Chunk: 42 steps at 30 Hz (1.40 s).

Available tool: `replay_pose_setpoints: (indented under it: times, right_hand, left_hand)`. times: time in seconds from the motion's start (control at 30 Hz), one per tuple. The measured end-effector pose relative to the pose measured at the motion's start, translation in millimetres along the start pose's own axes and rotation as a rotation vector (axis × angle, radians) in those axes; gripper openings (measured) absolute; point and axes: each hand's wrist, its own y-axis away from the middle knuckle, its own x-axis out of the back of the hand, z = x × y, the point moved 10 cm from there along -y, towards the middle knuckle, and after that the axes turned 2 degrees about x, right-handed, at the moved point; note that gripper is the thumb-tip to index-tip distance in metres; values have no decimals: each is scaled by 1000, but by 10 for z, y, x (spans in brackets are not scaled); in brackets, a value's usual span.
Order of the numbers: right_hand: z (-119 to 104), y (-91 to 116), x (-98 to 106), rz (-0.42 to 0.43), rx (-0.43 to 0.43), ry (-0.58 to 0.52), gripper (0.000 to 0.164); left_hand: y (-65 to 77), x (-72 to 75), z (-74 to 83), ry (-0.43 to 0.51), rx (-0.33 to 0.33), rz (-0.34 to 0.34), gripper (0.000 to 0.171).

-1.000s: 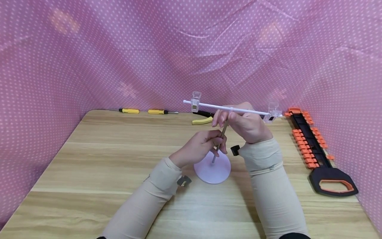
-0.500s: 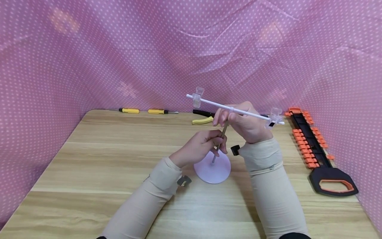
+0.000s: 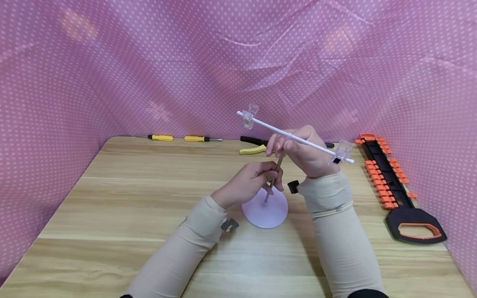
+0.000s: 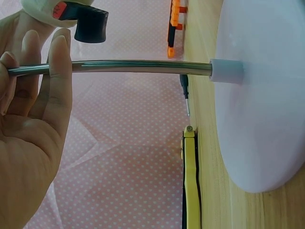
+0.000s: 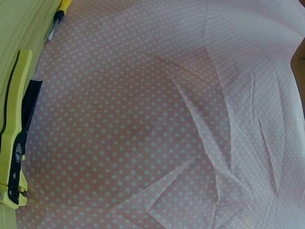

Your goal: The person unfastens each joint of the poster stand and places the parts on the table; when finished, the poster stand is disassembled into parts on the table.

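Observation:
A stand with a round white base (image 3: 268, 217) and a thin metal rod (image 4: 143, 67) stands on the table. My left hand (image 3: 257, 180) holds the rod around its middle, fingers wrapped about it. At the rod's top, my right hand (image 3: 307, 155) pinches near the centre of a white crossbar (image 3: 313, 144). The bar slants down to the right and carries a clear plastic clip (image 3: 247, 118) by its left end and another clear clip (image 3: 342, 153) by its right. In the left wrist view a short white collar (image 4: 227, 70) joins rod and base. The right wrist view does not show the stand.
Two yellow-handled screwdrivers (image 3: 161, 138) lie along the table's back edge. Behind my right hand is a yellow-and-black plier-like tool (image 3: 253, 150). A black rack with orange pieces (image 3: 389, 174) and a handle lies at the right. Pink dotted cloth (image 3: 186, 74) surrounds the table.
The crossbar has turned clockwise in the head view: its left end rose and shifted right, its right end dropped. Both hands and the base stayed nearly in place.

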Motion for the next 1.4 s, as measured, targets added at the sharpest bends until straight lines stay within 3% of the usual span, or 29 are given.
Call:
replay_pose_setpoints:
  times: [0.5,0.73,1.0,1.23,1.4]
  right_hand:
    - [7,41,73,9,-71,69,16]
    - [-7,47,98,28,-65,85,14]
    - [-22,35,102,51,-41,39,11]
    - [-43,21,72,-4,-23,-26,13]
    - [-31,25,80,-3,-39,-2,12]
  left_hand:
    - [1,-9,29,-24,-34,-3,23]
    - [2,-1,20,-21,-31,1,23]
    - [-3,-15,18,-27,-26,-5,24]
    - [0,-17,21,-8,-16,-4,26]
    - [9,-8,28,-8,-19,1,25]
